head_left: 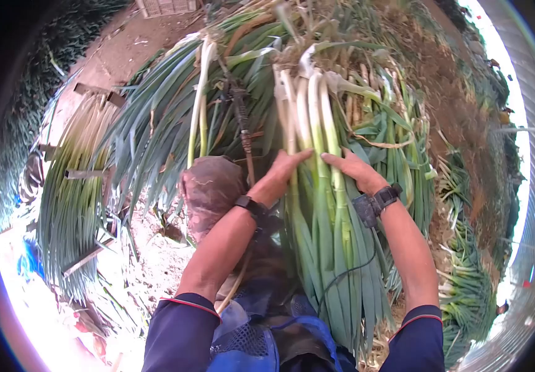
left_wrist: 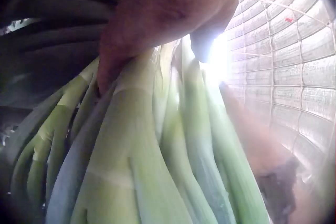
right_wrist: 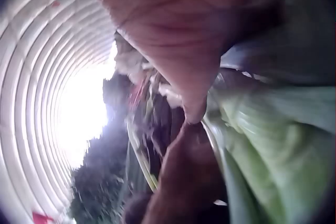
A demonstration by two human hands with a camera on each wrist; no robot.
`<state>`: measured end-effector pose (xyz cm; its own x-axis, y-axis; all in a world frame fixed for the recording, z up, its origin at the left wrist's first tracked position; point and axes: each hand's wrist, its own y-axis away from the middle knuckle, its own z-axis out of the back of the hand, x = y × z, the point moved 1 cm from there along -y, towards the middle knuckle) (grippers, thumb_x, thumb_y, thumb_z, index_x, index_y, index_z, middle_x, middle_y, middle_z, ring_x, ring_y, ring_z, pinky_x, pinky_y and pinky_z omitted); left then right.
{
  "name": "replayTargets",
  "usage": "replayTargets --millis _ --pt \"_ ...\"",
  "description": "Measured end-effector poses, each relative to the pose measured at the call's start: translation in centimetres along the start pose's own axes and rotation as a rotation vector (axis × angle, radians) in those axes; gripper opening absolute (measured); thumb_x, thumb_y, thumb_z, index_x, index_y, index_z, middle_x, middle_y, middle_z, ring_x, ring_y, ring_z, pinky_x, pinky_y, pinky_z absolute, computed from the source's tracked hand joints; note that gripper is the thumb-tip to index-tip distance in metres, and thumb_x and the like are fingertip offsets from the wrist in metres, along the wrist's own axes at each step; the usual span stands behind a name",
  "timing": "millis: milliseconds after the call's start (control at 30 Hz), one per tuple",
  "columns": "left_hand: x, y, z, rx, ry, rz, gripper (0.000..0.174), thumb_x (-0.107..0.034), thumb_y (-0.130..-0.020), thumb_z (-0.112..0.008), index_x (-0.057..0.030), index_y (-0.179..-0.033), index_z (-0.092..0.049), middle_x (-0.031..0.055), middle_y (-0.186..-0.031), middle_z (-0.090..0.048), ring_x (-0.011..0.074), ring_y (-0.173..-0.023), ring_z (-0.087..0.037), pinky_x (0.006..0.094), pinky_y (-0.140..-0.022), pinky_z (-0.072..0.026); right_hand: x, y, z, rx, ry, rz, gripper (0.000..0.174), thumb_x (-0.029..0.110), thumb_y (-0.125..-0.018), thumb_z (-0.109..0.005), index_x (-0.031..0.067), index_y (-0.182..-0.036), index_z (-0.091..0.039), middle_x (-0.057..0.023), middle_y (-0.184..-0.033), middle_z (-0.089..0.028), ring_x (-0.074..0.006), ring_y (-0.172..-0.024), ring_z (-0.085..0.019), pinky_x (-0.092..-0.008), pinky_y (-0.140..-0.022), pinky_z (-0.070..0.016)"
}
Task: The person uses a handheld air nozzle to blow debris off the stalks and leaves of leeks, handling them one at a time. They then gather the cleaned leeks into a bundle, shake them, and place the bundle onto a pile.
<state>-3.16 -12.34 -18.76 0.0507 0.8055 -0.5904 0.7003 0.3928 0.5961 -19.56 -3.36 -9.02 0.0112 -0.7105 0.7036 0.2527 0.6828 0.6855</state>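
Leek bundle [head_left: 323, 235] runs lengthwise in front of the person in the head view, white stalks away from them and green leaves trailing toward their lap. The left hand [head_left: 285, 168] and right hand [head_left: 355, 170] lie flat on top of it, side by side, fingers stretched out and almost meeting over the stalks. More cut leeks [head_left: 72, 198] are heaped on the ground to the left.

From the left wrist, the left hand [left_wrist: 163, 14] presses its thumb and palm onto the pale stalks of the leek bundle [left_wrist: 157, 155], with a ribbed tunnel cover [left_wrist: 294, 50] behind.

From the right wrist, the right hand [right_wrist: 173, 40] is a blurred palm against the leek bundle [right_wrist: 273, 145]; its fingers cannot be made out here.
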Motion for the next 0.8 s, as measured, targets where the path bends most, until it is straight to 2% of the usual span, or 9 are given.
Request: replayTargets --millis 100,133,167,233,300,367,500,600,800 --pt "0.9 -0.5 -1.0 0.097 -0.091 -0.103 0.059 -0.033 -0.096 -0.073 0.0047 -0.137 -0.053 0.0149 -0.122 -0.067 0.0208 -0.104 -0.068 0.0344 -0.088 -0.0570 -1.0 -0.1 2.0 0.110 -0.153 -0.089 0.053 0.040 -0.101 -0.068 0.0036 -0.138 -0.060 -0.0038 -0.127 -0.068 -0.0103 -0.108 -0.064 -0.0279 -0.091 -0.0534" --pt "-1.3 2.2 -2.1 0.194 -0.085 -0.155 0.063 -0.033 -0.096 -0.072 0.0038 -0.141 -0.049 0.0164 -0.129 -0.064 0.0204 -0.113 -0.064 0.0362 -0.096 -0.0535 -1.4 0.8 3.0 0.095 -0.177 0.035 0.050 0.038 -0.102 -0.065 0.0015 -0.136 -0.063 -0.0049 -0.127 -0.069 -0.0116 -0.112 -0.065 -0.0283 -0.095 -0.0514" --pt "-3.0 4.3 -3.0 0.331 -0.103 -0.190 0.078 -0.038 -0.096 -0.072 0.0027 -0.152 -0.037 0.0185 -0.142 -0.055 0.0237 -0.127 -0.056 0.0409 -0.106 -0.0478 -3.8 1.0 5.2 0.044 -0.161 0.133 0.053 0.041 -0.103 -0.063 0.0018 -0.139 -0.060 -0.0065 -0.132 -0.067 -0.0129 -0.115 -0.064 -0.0290 -0.098 -0.0512" --pt "-3.7 6.1 -4.1 0.390 -0.100 -0.124 0.095 -0.044 -0.094 -0.073 -0.0001 -0.160 -0.021 0.0192 -0.154 -0.044 0.0279 -0.138 -0.047 0.0455 -0.112 -0.0428 -1.7 4.1 6.3 -0.002 -0.235 -0.060 0.056 0.043 -0.103 -0.062 0.0026 -0.142 -0.058 -0.0078 -0.136 -0.064 -0.0151 -0.120 -0.063 -0.0311 -0.102 -0.0504" --pt "-3.6 6.2 -4.6 0.538 -0.080 -0.122 0.103 -0.052 -0.094 -0.072 -0.0045 -0.164 -0.013 0.0180 -0.161 -0.035 0.0293 -0.143 -0.041 0.0486 -0.114 -0.0400 -2.1 6.3 8.2 0.004 -0.319 -0.093 0.058 0.044 -0.103 -0.062 0.0036 -0.144 -0.056 -0.0076 -0.137 -0.064 -0.0162 -0.121 -0.062 -0.0324 -0.104 -0.0497" --pt "-4.3 7.5 -5.0 0.527 -0.136 -0.090 0.097 -0.052 -0.097 -0.068 -0.0048 -0.164 -0.016 0.0165 -0.161 -0.036 0.0274 -0.144 -0.040 0.0473 -0.114 -0.0404 -3.0 7.9 9.0 -0.082 -0.393 -0.076 0.058 0.045 -0.102 -0.063 0.0042 -0.143 -0.056 -0.0079 -0.136 -0.064 -0.0165 -0.116 -0.065 -0.0329 -0.100 -0.0530" --pt "-3.7 6.6 -4.6 0.513 -0.061 -0.162 0.080 -0.042 -0.101 -0.066 -0.0027 -0.160 -0.028 0.0147 -0.155 -0.046 0.0236 -0.139 -0.046 0.0424 -0.112 -0.0429 -0.7 7.2 5.6 0.030 -0.328 -0.010 0.061 0.044 -0.099 -0.068 0.0018 -0.141 -0.056 -0.0095 -0.127 -0.068 -0.0152 -0.111 -0.067 -0.0324 -0.095 -0.0553" --pt "-2.9 5.5 -2.2 0.367 -0.157 -0.284 0.053 -0.024 -0.102 -0.066 0.0002 -0.147 -0.050 0.0107 -0.135 -0.064 0.0171 -0.121 -0.060 0.0336 -0.105 -0.0488 1.2 4.6 1.6 0.099 -0.336 -0.014 0.057 0.042 -0.096 -0.072 0.0012 -0.134 -0.061 -0.0065 -0.116 -0.072 -0.0122 -0.096 -0.070 -0.0278 -0.081 -0.0583" --pt "-1.2 3.1 1.0 0.135 -0.374 -0.286 0.051 -0.026 -0.099 -0.071 0.0020 -0.140 -0.057 0.0104 -0.123 -0.069 0.0162 -0.107 -0.066 0.0338 -0.094 -0.0544 0.1 0.3 -1.0 0.124 -0.313 -0.097 0.065 0.051 -0.093 -0.073 0.0016 -0.133 -0.062 -0.0052 -0.114 -0.072 -0.0110 -0.095 -0.070 -0.0277 -0.080 -0.0585"
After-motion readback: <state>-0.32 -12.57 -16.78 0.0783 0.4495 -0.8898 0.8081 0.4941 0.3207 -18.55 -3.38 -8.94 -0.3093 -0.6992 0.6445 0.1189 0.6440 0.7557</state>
